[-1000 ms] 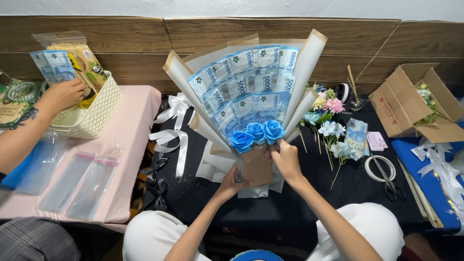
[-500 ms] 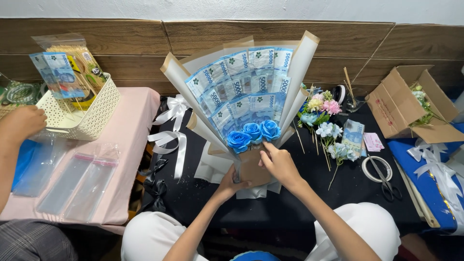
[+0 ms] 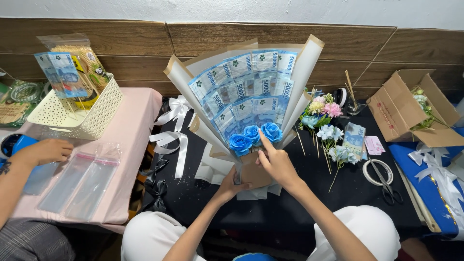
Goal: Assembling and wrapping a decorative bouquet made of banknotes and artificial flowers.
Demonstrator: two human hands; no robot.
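Black cloth; papery banknote bouquet (image 3: 246,104).

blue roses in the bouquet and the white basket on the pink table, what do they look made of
The blue roses look artificial, perhaps foam or fabric: uniform matte blue, stiff even petals; which one is hard to tell. The white basket looks like moulded plastic: smooth, slightly glossy walls pierced with a regular pattern of small holes.
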